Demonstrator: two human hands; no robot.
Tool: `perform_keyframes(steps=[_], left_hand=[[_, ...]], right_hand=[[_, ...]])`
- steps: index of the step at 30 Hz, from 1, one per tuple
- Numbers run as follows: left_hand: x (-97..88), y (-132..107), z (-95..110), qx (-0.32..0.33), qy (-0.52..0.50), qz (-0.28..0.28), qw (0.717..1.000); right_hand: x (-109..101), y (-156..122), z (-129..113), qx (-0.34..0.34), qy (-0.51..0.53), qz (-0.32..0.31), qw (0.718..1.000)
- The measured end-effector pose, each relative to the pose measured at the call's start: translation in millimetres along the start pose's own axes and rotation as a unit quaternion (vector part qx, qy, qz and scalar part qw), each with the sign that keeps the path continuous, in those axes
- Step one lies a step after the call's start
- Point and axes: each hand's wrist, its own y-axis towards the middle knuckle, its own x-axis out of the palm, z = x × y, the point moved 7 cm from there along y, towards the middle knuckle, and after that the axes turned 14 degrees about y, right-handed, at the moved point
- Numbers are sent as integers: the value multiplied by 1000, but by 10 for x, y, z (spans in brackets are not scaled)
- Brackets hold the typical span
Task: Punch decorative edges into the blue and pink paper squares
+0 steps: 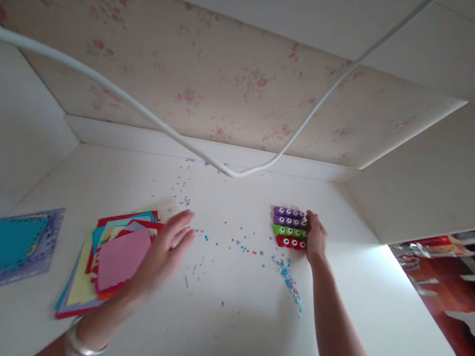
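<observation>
My left hand (167, 249) hovers above the white table near the right side of a paper stack, fingers extended and thumb apart, holding nothing. Loose coloured paper sheets (124, 259), pink on top with red, yellow and blue below, lie partly behind that hand and forearm. On the right, my right hand (316, 238) rests against the right end of a row of coloured strips (289, 231). Two strips are purple, one green and one red, each bearing several white eye-like dots. The fingers lie stretched along their ends; my right thumb is hard to make out.
Small confetti dots (289, 281) lie scattered over the white table (225, 334), densest below the strips. At far left sit blue and purple sheets with dotted edges (5, 244). A white cable (141, 108) hangs across the view. White panels flank both sides.
</observation>
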Motion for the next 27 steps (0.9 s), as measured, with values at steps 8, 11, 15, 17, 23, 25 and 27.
perform_keyframes(steps=[8, 11, 15, 17, 23, 25, 27], left_hand=[[2108, 656, 936, -22, -234, -178, 956], [2428, 754, 1030, -23, -246, -162, 955], [2660, 792, 1080, -23, -252, -144, 957], [2693, 815, 1078, -23, -249, -129, 960], [2493, 957, 933, -40, -226, -58, 972], [2347, 1032, 850, -46, -217, -30, 975], [2169, 1117, 752, -51, -208, 0, 977]], right_hand=[[41, -1, -9, 24, -22, -5, 999], [76, -39, -70, 4, -60, -10, 998], [143, -85, -117, -11, -95, -5, 995], [177, -116, -131, -5, -107, 9, 994], [510, -285, -224, 16, -120, 20, 992], [726, -350, -259, 15, -123, 12, 992], [973, -409, -292, 7, -120, 3, 993]])
